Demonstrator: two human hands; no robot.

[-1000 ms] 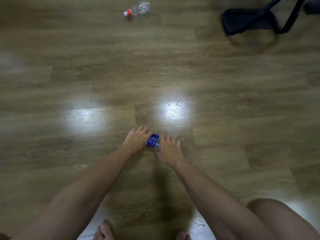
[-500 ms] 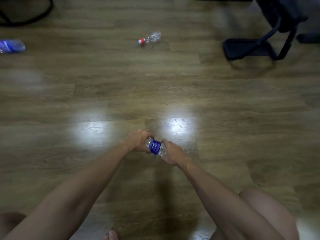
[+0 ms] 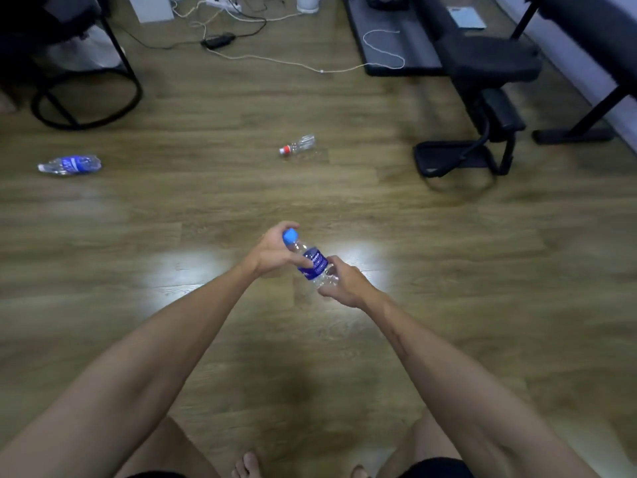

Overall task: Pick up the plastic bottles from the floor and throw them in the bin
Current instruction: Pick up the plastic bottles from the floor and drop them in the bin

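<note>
Holding a blue-capped bottle [image 3: 312, 262] in both hands above the wooden floor [image 3: 448, 257].

The left hand [image 3: 275, 251] curls round its neck end, the right hand [image 3: 344, 284] pinches its clear base. Two more lie on the floor well apart: a red-capped bottle [image 3: 298, 145] ahead, a blue-labelled bottle [image 3: 70, 164] far left, near a black chair [image 3: 482, 98].

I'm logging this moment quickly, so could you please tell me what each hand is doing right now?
Left hand: holds the upper part of the bottle, near its cap.
Right hand: holds the same bottle's lower end.
</note>
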